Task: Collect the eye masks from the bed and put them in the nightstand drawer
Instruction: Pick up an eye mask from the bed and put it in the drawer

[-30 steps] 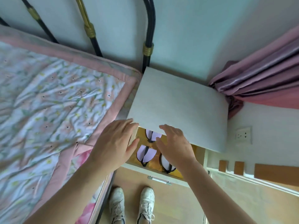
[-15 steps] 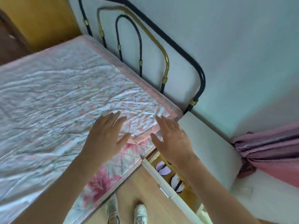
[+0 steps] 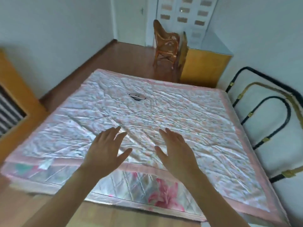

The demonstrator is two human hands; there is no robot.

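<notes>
One small pale eye mask with a dark strap [image 3: 137, 96] is all I can find left on the crumpled, pink-bordered floral quilt [image 3: 188, 115] that covers the bed. It lies out in the middle of the quilt, toward the far edge, well apart from both of my hands.

A second ago I was bent over the white nightstand with its drawer open and several masks already lying inside, my hands just leaving them. Half a second ago I had turned halfway, with the drawer's corner in the lower part of my view. Now I face the whole bed, and the nightstand and its drawer are out of view, somewhere off to my right beyond the black and gold metal headboard [image 3: 268, 118].

My left hand [image 3: 105, 153] and my right hand [image 3: 177, 154] are both empty, fingers spread, palms down, held apart above the near edge of the quilt. Neither touches the other, and I cannot tell whether either touches the fabric.

I judge this as one load delivered and a fresh trip begun. The mask sits far enough across that I expect I must lean well over the bed to reach it. The picture is blurred, so more masks could hide among the folds; I see none.
</notes>
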